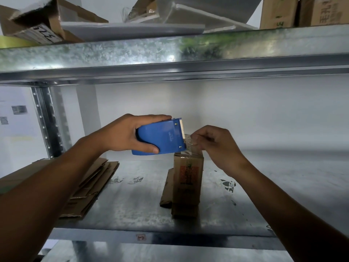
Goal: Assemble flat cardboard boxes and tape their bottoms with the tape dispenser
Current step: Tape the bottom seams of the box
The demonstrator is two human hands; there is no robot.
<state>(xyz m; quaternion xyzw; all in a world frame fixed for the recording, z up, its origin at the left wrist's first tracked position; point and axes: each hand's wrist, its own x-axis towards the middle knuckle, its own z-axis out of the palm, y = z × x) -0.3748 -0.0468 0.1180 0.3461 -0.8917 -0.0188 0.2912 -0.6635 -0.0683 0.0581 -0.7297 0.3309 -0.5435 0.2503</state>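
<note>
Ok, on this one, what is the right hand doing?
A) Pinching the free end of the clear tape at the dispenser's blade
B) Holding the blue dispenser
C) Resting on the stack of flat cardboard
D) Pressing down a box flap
A: the right hand pinches the clear tape just off the toothed edge of the blue tape dispenser, which the left hand grips, above the upright box.
</note>
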